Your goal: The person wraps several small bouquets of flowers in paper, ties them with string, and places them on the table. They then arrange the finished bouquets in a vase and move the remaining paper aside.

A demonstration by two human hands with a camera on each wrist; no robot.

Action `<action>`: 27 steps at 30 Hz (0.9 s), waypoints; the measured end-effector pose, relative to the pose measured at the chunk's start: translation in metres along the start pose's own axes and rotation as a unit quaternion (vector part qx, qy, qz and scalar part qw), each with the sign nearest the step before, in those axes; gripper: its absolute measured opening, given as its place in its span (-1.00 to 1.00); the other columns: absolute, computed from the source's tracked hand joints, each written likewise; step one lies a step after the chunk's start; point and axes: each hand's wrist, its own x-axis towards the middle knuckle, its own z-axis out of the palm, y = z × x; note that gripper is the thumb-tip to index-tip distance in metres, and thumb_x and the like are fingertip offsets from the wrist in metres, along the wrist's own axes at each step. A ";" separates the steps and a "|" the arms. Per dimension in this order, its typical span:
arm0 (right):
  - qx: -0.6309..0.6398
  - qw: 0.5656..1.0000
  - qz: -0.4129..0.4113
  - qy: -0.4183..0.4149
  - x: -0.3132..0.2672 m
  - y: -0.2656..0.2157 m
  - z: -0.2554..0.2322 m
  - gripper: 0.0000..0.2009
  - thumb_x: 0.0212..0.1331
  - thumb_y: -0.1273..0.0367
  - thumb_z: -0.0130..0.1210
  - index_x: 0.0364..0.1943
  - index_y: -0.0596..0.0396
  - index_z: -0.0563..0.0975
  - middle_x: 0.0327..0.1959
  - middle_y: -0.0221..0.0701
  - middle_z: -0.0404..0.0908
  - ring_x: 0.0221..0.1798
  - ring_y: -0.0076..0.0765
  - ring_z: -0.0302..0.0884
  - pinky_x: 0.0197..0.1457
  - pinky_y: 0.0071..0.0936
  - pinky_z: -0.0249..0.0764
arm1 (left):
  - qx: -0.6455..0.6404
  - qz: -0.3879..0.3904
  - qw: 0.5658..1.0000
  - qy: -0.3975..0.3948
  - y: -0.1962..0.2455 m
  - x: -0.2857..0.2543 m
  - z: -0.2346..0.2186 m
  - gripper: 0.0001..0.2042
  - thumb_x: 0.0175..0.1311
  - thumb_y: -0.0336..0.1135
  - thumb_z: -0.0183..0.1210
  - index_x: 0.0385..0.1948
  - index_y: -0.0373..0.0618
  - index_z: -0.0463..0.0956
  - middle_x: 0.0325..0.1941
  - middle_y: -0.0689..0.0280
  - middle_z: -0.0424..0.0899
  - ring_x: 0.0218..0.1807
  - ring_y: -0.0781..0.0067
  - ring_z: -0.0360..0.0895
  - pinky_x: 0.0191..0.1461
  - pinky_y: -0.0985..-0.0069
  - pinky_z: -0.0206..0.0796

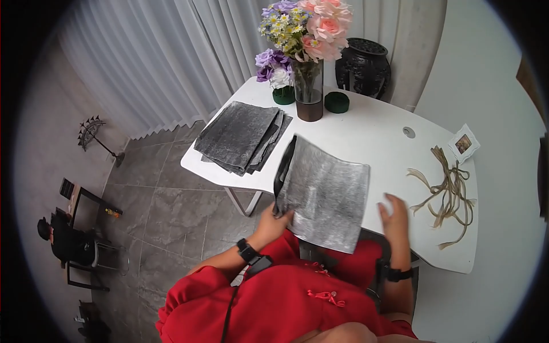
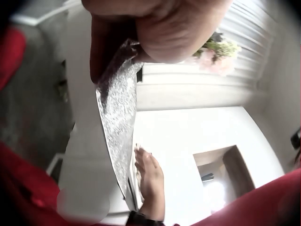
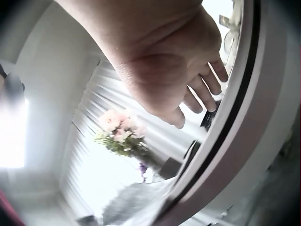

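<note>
My left hand (image 1: 273, 226) grips a silvery-grey, flat, sheet-like piece (image 1: 327, 197) by its lower left edge. The piece slants up over the table's front edge, its dark side showing along the left. In the left wrist view, the thumb and fingers pinch its shiny end (image 2: 119, 113). To the right of the piece, my right hand (image 1: 396, 222) is held apart from it, fingers extended and holding nothing. The right wrist view shows that palm (image 3: 164, 70) with its fingers spread. A stack of similar dark grey sheets (image 1: 233, 134) lies at the table's left end.
On the white table (image 1: 394, 166), a glass vase (image 1: 309, 91) of flowers stands at the back between two green blocks. Olive ribbons (image 1: 449, 191) and a small white frame (image 1: 464, 143) lie at the right. A person (image 1: 71, 244) sits far left.
</note>
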 end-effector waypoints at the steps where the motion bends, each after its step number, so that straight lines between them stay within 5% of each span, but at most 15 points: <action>1: -0.061 0.998 -0.006 0.025 0.004 0.016 -0.007 -0.66 0.06 0.36 0.18 -0.05 0.16 0.48 0.02 -0.20 0.50 0.11 -0.03 0.38 0.20 -0.19 0.26 | 0.037 -0.019 0.999 0.019 0.006 0.005 -0.022 -0.65 0.17 -0.37 0.23 -0.04 -0.33 0.44 -0.08 0.21 0.60 -0.08 0.43 0.53 0.02 0.46 0.38; 2: -0.122 0.991 -0.013 0.049 0.007 0.028 -0.012 -0.67 0.06 0.37 0.17 -0.06 0.15 0.48 0.05 -0.22 0.48 0.13 -0.05 0.36 0.22 -0.19 0.23 | 0.073 -0.039 0.996 0.038 0.030 0.013 -0.047 -0.66 0.17 -0.35 0.24 -0.07 -0.33 0.46 -0.08 0.21 0.60 -0.09 0.43 0.52 0.01 0.47 0.38; 4: -0.134 0.990 -0.012 0.051 0.007 0.025 -0.011 -0.67 0.05 0.37 0.17 -0.07 0.13 0.48 0.06 -0.25 0.47 0.15 -0.07 0.34 0.24 -0.19 0.21 | 0.025 0.066 0.989 0.127 0.059 0.034 -0.077 -0.66 0.16 -0.32 0.26 -0.08 -0.31 0.47 -0.12 0.23 0.62 -0.13 0.47 0.54 -0.02 0.49 0.38; 6: -0.143 0.988 -0.007 0.052 0.006 0.024 -0.011 -0.68 0.05 0.38 0.17 -0.08 0.12 0.48 0.08 -0.27 0.47 0.17 -0.09 0.33 0.25 -0.19 0.18 | -0.086 0.037 0.984 0.152 0.068 0.065 -0.115 -0.69 0.16 -0.36 0.26 -0.11 -0.30 0.49 -0.16 0.26 0.64 -0.19 0.51 0.55 -0.05 0.53 0.38; 8: -0.129 0.990 -0.002 0.057 0.007 0.021 -0.013 -0.70 0.05 0.39 0.16 -0.10 0.11 0.48 0.07 -0.26 0.48 0.16 -0.08 0.34 0.24 -0.18 0.20 | -0.174 0.120 0.956 0.203 0.059 0.100 -0.146 -0.74 0.16 -0.40 0.23 -0.14 -0.29 0.51 -0.19 0.27 0.65 -0.23 0.53 0.56 -0.08 0.56 0.38; 10: -0.126 0.990 0.000 0.060 0.007 0.022 -0.014 -0.71 0.05 0.39 0.16 -0.10 0.11 0.49 0.06 -0.26 0.48 0.15 -0.08 0.34 0.24 -0.18 0.20 | -0.113 0.129 0.961 0.215 0.054 0.123 -0.176 -0.77 0.19 -0.42 0.20 -0.14 -0.30 0.52 -0.17 0.27 0.65 -0.21 0.51 0.56 -0.07 0.58 0.36; 14: -0.123 0.990 -0.006 0.065 0.007 0.027 -0.010 -0.72 0.05 0.39 0.16 -0.12 0.11 0.50 0.06 -0.26 0.49 0.15 -0.09 0.35 0.23 -0.19 0.20 | -0.066 0.109 0.935 0.331 0.009 0.179 -0.207 -0.73 0.18 -0.42 0.17 -0.10 -0.33 0.49 -0.15 0.21 0.64 -0.15 0.45 0.54 -0.04 0.52 0.34; 17: -0.129 0.990 -0.001 0.056 0.009 0.027 -0.010 -0.72 0.05 0.39 0.15 -0.12 0.11 0.50 0.06 -0.27 0.49 0.16 -0.10 0.35 0.22 -0.19 0.21 | -0.068 0.020 0.945 0.318 -0.031 0.216 -0.228 -0.69 0.14 -0.36 0.20 -0.12 -0.35 0.47 -0.17 0.16 0.63 -0.19 0.35 0.54 -0.07 0.43 0.33; 20: -0.141 0.988 0.003 0.056 0.008 0.025 -0.008 -0.73 0.05 0.39 0.15 -0.12 0.11 0.50 0.06 -0.29 0.49 0.16 -0.11 0.35 0.22 -0.19 0.21 | 0.139 -0.088 0.917 0.362 -0.041 0.221 -0.228 -0.39 -0.04 -0.26 0.34 0.06 -0.37 0.33 -0.02 -0.07 0.52 -0.06 0.04 0.51 0.10 0.32 0.32; 22: -0.148 0.987 0.008 0.062 0.007 0.024 -0.011 -0.73 0.05 0.39 0.15 -0.12 0.10 0.50 0.06 -0.30 0.49 0.16 -0.11 0.35 0.23 -0.20 0.21 | 0.357 -0.042 0.839 0.408 -0.046 0.213 -0.226 -0.28 -0.12 -0.26 0.36 0.13 -0.38 0.24 0.15 -0.16 0.31 0.11 -0.11 0.39 0.21 0.26 0.26; 23: -0.137 0.989 0.009 0.057 0.008 0.022 -0.012 -0.73 0.05 0.39 0.15 -0.13 0.10 0.50 0.06 -0.30 0.49 0.16 -0.11 0.35 0.23 -0.20 0.21 | 0.460 0.024 0.804 0.376 -0.033 0.198 -0.223 -0.25 -0.14 -0.29 0.33 0.17 -0.35 0.20 0.22 -0.14 0.19 0.16 -0.17 0.31 0.24 0.22 0.22; 24: -0.125 0.991 0.010 0.051 0.008 0.020 -0.013 -0.73 0.05 0.39 0.15 -0.13 0.10 0.50 0.06 -0.30 0.49 0.16 -0.11 0.35 0.23 -0.20 0.20 | 0.505 0.113 0.784 0.343 -0.020 0.184 -0.221 -0.34 -0.16 -0.32 0.32 0.11 -0.26 0.32 0.16 -0.06 0.29 0.12 -0.09 0.35 0.24 0.19 0.21; 27: -0.135 0.989 0.010 0.054 0.009 0.021 -0.012 -0.74 0.05 0.41 0.14 -0.14 0.10 0.50 0.05 -0.30 0.49 0.15 -0.11 0.35 0.22 -0.21 0.21 | 0.477 0.196 0.853 0.076 -0.002 0.167 -0.210 -0.61 -0.11 -0.31 0.29 -0.15 -0.17 0.54 0.06 0.09 0.44 0.12 0.03 0.37 0.18 0.20 0.25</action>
